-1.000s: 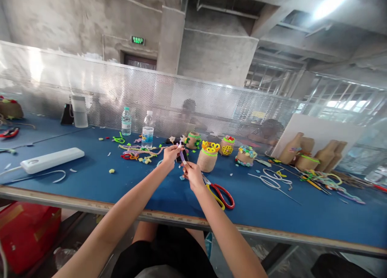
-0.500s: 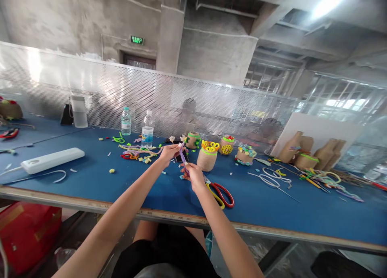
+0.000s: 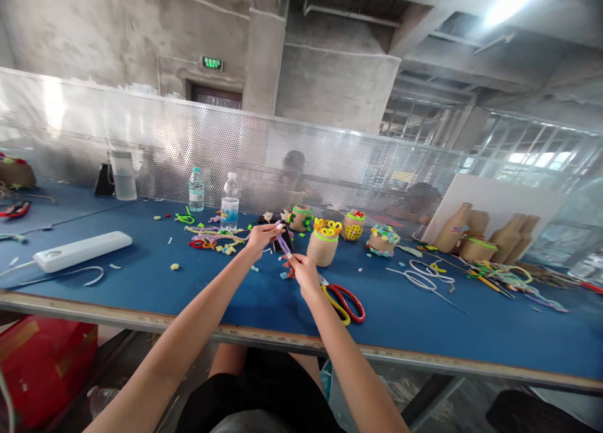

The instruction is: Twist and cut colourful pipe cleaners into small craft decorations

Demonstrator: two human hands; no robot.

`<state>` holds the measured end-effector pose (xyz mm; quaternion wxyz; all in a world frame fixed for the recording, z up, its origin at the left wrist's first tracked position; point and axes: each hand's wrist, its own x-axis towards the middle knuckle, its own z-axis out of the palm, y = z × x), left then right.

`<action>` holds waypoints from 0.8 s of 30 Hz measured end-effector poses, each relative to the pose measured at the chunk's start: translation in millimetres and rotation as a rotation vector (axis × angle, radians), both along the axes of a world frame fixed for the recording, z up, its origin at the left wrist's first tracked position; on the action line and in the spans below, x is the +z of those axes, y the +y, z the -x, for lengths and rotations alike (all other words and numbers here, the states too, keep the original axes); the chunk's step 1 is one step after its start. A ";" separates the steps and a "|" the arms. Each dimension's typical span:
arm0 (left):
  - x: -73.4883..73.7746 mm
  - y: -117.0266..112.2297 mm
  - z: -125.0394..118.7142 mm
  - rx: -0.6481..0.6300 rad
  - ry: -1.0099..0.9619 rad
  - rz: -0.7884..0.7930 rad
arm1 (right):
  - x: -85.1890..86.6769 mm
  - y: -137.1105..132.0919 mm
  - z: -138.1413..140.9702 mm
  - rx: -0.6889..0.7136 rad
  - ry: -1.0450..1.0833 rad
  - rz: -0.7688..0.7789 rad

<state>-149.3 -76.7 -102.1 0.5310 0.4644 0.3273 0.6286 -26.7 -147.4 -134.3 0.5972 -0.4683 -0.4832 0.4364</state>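
Between my two hands stretches a purple pipe cleaner (image 3: 283,241), looped so that two strands run side by side. My left hand (image 3: 264,237) pinches its upper end, fingers closed. Lower down, my right hand (image 3: 301,269) grips the other end with closed fingers. Just right of the hands stands a twine-wrapped jar (image 3: 322,251) with yellow loops round its rim. Scissors (image 3: 346,304) with one red and one yellow handle lie by my right wrist, partly covered by it. Behind my hands a dark phone (image 3: 283,241) lies flat, partly hidden.
Several decorated jars, among them one with a yellow flower (image 3: 353,225), stand toward the perforated metal screen (image 3: 226,137). Two water bottles, one with a white cap (image 3: 230,203), are at the back left. A white power strip (image 3: 82,251) lies left. White cord (image 3: 424,279) curls at right.
The purple pipe cleaner now shows as two separated strands, where before they lay close together. My right hand has shifted only slightly; my left hand stays nearly in place.
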 end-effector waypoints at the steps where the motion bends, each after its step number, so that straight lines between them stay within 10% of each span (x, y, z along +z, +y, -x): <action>1: 0.3 0.0 0.6 0.009 -0.013 0.006 | -0.6 -0.1 -0.3 0.002 -0.002 -0.005; 24: 7.7 -0.2 4.6 0.074 -0.139 -0.031 | 11.5 -2.3 0.7 0.405 0.408 0.368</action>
